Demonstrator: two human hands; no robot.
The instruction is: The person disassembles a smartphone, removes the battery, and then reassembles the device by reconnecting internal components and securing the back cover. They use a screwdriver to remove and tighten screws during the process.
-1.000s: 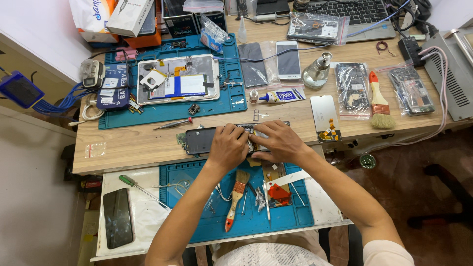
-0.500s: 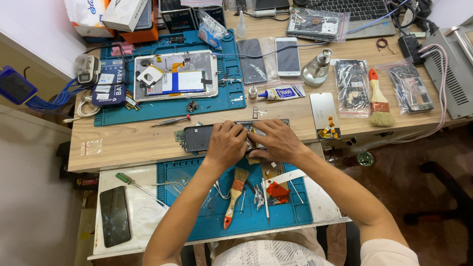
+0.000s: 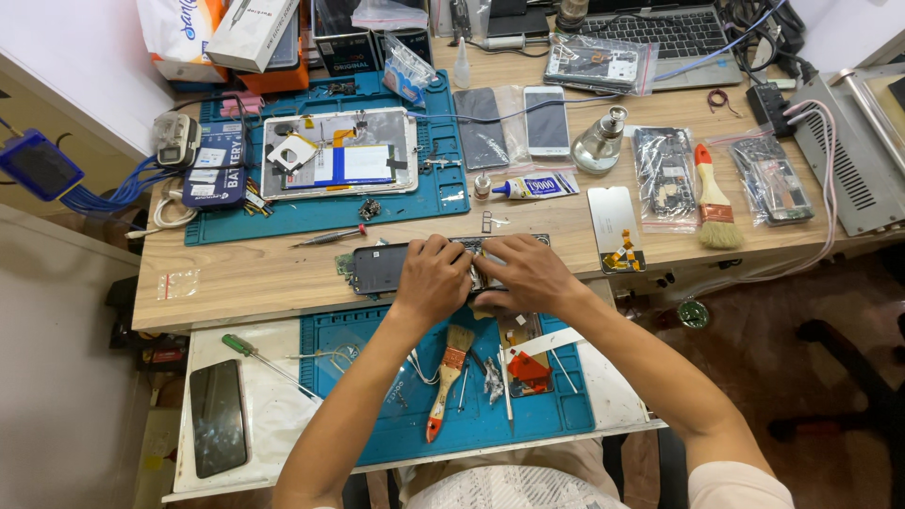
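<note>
My left hand [image 3: 435, 278] and my right hand [image 3: 524, 273] meet over a dark opened phone [image 3: 377, 268] lying at the front edge of the wooden desk [image 3: 255, 273]. Both hands press on its right half, fingers curled over it, hiding the part under them. The phone's dark left end sticks out past my left hand. Whether a small tool is pinched in either hand is hidden.
A blue mat [image 3: 556, 415] below holds a paintbrush [image 3: 448, 377], tweezers and red pieces. A black phone [image 3: 218, 417] and green screwdriver [image 3: 247, 351] lie left. An opened tablet [image 3: 337, 153] on another blue mat, glue tube [image 3: 533, 186], phones, bagged boards and brush [image 3: 714, 198] lie behind.
Both hands stay on the phone with only slight finger shifts. The view has drifted a little.
</note>
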